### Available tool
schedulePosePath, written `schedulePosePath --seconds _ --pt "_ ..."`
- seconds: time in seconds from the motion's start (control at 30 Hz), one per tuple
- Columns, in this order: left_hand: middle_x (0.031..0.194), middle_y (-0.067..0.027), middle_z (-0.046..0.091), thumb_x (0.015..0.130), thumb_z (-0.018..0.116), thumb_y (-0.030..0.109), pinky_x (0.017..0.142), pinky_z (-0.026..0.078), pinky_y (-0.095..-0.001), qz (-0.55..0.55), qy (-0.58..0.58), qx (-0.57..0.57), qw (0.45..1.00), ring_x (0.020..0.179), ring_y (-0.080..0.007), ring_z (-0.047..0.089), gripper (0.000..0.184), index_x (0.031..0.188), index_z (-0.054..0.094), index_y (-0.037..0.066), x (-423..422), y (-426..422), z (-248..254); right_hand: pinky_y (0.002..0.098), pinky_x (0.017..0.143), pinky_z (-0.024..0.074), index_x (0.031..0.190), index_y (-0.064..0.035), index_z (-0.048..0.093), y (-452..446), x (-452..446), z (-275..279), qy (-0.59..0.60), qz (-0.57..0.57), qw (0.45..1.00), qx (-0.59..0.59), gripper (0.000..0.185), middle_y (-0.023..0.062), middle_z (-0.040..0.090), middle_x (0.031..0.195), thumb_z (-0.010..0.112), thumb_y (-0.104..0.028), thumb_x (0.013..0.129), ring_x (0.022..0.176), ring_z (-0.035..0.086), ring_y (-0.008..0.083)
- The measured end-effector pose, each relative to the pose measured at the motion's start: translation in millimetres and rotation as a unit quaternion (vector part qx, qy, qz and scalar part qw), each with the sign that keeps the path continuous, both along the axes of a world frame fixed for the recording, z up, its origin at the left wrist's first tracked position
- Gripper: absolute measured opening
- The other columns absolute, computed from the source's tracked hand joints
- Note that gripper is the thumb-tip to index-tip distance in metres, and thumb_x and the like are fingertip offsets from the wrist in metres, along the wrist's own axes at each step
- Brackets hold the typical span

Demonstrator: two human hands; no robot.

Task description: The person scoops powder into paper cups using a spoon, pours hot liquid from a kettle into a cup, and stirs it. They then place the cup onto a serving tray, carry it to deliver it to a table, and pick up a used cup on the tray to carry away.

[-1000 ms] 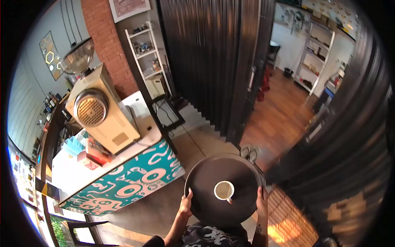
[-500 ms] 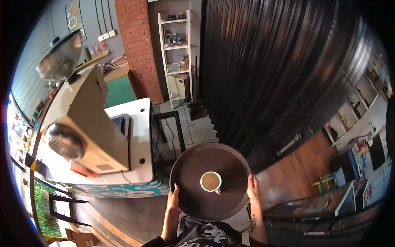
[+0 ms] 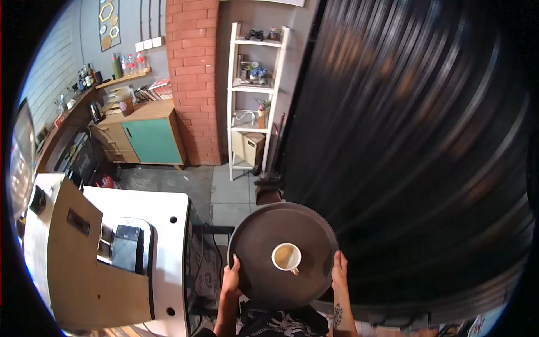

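Note:
A round dark brown serving tray (image 3: 264,230) is held out in front of my body. My left hand (image 3: 231,277) grips its left rim with the thumb on top. On the opposite rim, my right hand (image 3: 339,269) holds on the same way; the fingers under the tray are hidden on both sides. Near the tray's middle stands a white cup (image 3: 287,258), upright, with light brown liquid inside and its handle toward me. Neither hand touches the cup.
At left, a coffee machine (image 3: 78,253) stands on a white counter (image 3: 171,253). Ahead are a white ladder shelf (image 3: 252,90), a brick pillar (image 3: 193,84) and a green-doored cabinet (image 3: 151,140). A dustpan (image 3: 268,194) lies beyond the tray. A dark pleated partition (image 3: 404,140) runs along the right.
My view has turned and moved forward, so the counter and machine now sit lower and nearer on the left. Both hands keep hold of the tray, and the cup stays near its middle.

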State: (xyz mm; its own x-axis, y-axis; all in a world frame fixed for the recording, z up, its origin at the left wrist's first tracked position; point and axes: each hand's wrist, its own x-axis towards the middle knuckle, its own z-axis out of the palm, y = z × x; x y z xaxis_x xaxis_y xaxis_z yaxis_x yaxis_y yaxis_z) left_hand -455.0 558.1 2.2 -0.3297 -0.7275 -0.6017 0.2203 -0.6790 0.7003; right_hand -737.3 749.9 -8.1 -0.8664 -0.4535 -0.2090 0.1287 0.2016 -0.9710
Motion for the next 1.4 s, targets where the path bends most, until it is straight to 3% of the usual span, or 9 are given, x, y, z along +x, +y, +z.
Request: schedulePosePath --seconds 0.3,0.37,0.57,0.67,0.77,0.87,0.9,1.1,1.4 --pt "0.089 -0.0094 0.068 0.103 0.054 0.039 0.065 0.056 -0.0353 0.091 0.044 0.010 0.995 0.076 -0.0205 0.067 0.042 0.108 0.065 -0.001 -120 -145 -26 0.0412 0.117 0.0277 0.146 0.0041 0.041 -192 -151 -48 0.038 0.040 0.993 0.108 0.078 0.0188 0.036 0.154 0.046 -0.059 0.100 0.142 0.035 0.0304" --pt "0.090 -0.0100 0.069 0.103 0.054 0.040 0.063 0.056 -0.0357 0.125 0.007 0.018 0.992 0.074 -0.0199 0.067 0.043 0.108 0.064 -0.001 -154 -183 20 0.0365 0.115 0.0299 0.143 0.0030 0.045 -254 -160 8 0.013 0.026 0.994 0.101 0.075 0.0161 0.043 0.150 0.051 -0.057 0.099 0.140 0.038 0.0266" --pt "0.090 -0.0078 0.068 0.099 0.058 0.047 0.067 0.056 -0.0366 0.193 -0.012 0.041 0.980 0.076 -0.0190 0.066 0.047 0.111 0.064 0.002 -188 -280 19 0.0372 0.116 0.0302 0.142 0.0057 0.047 -413 -230 4 0.061 0.156 0.985 0.045 0.072 0.0192 0.041 0.150 0.053 -0.052 0.099 0.139 0.039 0.0292" --pt "0.096 -0.0086 0.069 0.099 0.058 0.048 0.070 0.056 -0.0382 0.268 -0.027 0.026 0.963 0.082 -0.0200 0.067 0.049 0.115 0.063 0.002 -185 -315 20 0.0374 0.116 0.0298 0.143 0.0054 0.046 -490 -225 23 0.053 0.250 0.967 0.001 0.071 0.0195 0.041 0.149 0.053 -0.050 0.100 0.140 0.039 0.0292" --pt "0.102 -0.0098 0.069 0.099 0.058 0.049 0.074 0.056 -0.0398 0.331 -0.072 0.057 0.939 0.088 -0.0219 0.067 0.053 0.119 0.061 0.000 -180 -352 34 0.0341 0.104 0.0382 0.129 0.0088 0.056 -570 -214 26 0.061 0.339 0.939 0.009 0.055 0.0167 0.059 0.131 0.050 -0.040 0.104 0.122 0.053 0.0232" --pt "0.109 -0.0137 0.069 0.098 0.058 0.050 0.083 0.057 -0.0450 0.375 0.004 0.067 0.924 0.097 -0.0266 0.068 0.057 0.122 0.060 -0.001 -167 -392 20 0.0326 0.099 0.0414 0.122 0.0070 0.058 -644 -199 -15 0.116 0.270 0.956 -0.006 0.047 0.0111 0.061 0.118 0.051 -0.036 0.104 0.112 0.054 0.0182" --pt "0.112 -0.0148 0.068 0.098 0.058 0.050 0.085 0.057 -0.0464 0.376 0.028 0.071 0.923 0.101 -0.0278 0.067 0.057 0.123 0.059 -0.001 -159 -408 17 0.0339 0.106 0.0387 0.133 0.0082 0.051 -669 -203 -1 0.042 0.394 0.918 0.004 0.055 0.0156 0.055 0.130 0.054 -0.037 0.103 0.122 0.051 0.0209" --pt "0.110 -0.0114 0.069 0.101 0.054 0.048 0.086 0.055 -0.0394 0.432 0.018 0.033 0.901 0.099 -0.0235 0.067 0.054 0.124 0.060 -0.001 -127 -537 -19 0.0361 0.111 0.0346 0.139 0.0086 0.046 -825 -155 -12 0.043 0.397 0.917 0.005 0.060 0.0184 0.047 0.140 0.056 -0.038 0.102 0.129 0.047 0.0257" --pt "0.111 -0.0148 0.068 0.101 0.053 0.048 0.086 0.055 -0.0413 0.493 0.001 0.033 0.869 0.100 -0.0260 0.066 0.056 0.126 0.059 -0.002 -47 -687 17 0.0418 0.118 0.0260 0.152 0.0005 0.030 -1033 -58 -16 -0.078 0.499 0.860 0.072 0.076 0.0182 0.030 0.157 0.056 -0.047 0.100 0.144 0.031 0.0286"
